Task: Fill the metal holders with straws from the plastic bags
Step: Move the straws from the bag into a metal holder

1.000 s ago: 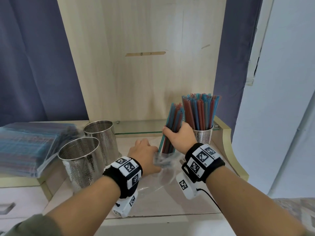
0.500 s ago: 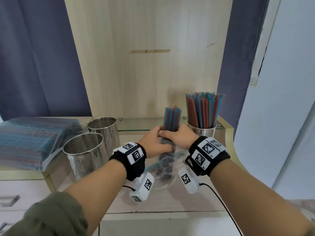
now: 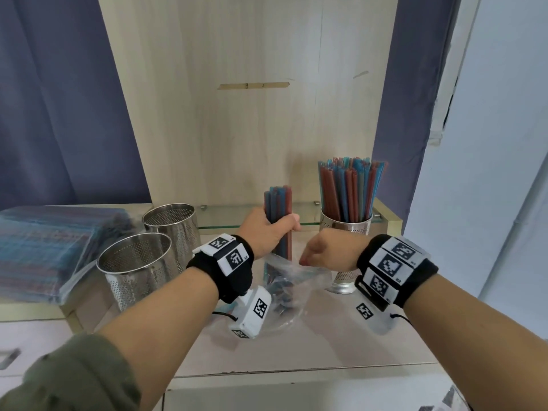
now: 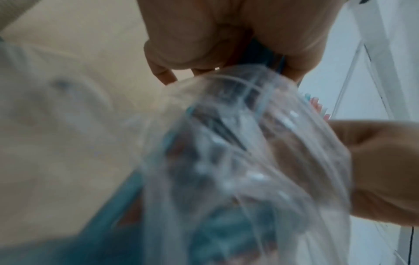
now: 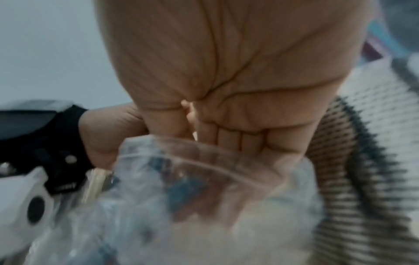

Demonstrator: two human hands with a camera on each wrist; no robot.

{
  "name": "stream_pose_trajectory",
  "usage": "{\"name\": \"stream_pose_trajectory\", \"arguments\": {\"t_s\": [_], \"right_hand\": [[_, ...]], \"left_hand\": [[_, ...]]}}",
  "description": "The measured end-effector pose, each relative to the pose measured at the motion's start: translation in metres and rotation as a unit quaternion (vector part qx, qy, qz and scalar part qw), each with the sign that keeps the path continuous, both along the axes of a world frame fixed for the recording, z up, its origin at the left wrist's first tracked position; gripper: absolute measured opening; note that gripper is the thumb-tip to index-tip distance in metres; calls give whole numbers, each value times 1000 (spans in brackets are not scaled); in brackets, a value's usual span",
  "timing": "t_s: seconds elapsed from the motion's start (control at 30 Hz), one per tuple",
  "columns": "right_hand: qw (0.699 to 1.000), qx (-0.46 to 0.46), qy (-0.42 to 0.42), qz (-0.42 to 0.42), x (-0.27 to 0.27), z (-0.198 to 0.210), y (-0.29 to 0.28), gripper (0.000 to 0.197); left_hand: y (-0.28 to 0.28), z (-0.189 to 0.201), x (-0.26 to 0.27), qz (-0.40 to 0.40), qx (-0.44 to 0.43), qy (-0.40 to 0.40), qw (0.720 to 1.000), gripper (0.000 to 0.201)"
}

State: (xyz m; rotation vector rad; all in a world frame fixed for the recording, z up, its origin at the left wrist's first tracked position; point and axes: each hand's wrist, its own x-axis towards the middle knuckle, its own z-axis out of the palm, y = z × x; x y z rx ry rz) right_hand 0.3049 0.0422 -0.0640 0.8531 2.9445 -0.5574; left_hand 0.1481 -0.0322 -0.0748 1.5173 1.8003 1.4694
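A bundle of red and blue straws [image 3: 278, 212] changes hands above a pale countertop [image 3: 311, 348]: a second ago the right hand gripped it, and now the left hand [image 3: 268, 229] has its fingers wrapped round the middle of the upright bundle, whose lower ends remain inside the mouth of the clear plastic bag [image 3: 292, 280]. The right hand [image 3: 324, 249] has dropped to that bag and pinches its rim between thumb and curled fingers, a hold the right wrist view confirms through crumpled film. The bag hangs slack below the bundle, just left of the full holder [image 3: 346, 229], which stands packed with straws at the right of the counter. Two empty perforated metal holders, the near holder [image 3: 135, 266] and the far holder [image 3: 170, 223], wait at the left, beside a stack of unopened straw bags [image 3: 41, 247]. The swap suggests the bag is about to be stripped downward off the straws, freeing the bundle for one of the empty holders. One holder looks filled and two remain, so the job appears roughly a third done. The left wrist view is blurred and shows little beyond plastic and straw colours.
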Motion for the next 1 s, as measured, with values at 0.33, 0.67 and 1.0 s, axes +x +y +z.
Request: {"name": "stream_pose_trajectory", "arguments": {"t_s": [0.33, 0.67, 1.0], "right_hand": [[975, 123, -186, 18, 2, -33, -22, 31], [994, -96, 55, 7, 11, 17, -22, 24], [869, -254, 411, -108, -7, 5, -30, 12]], "left_hand": [[-12, -2, -2, 4, 17, 15, 1000, 26], [-14, -1, -1, 3, 10, 12, 1000, 22], [-11, -6, -1, 22, 20, -39, 999, 32]]}}
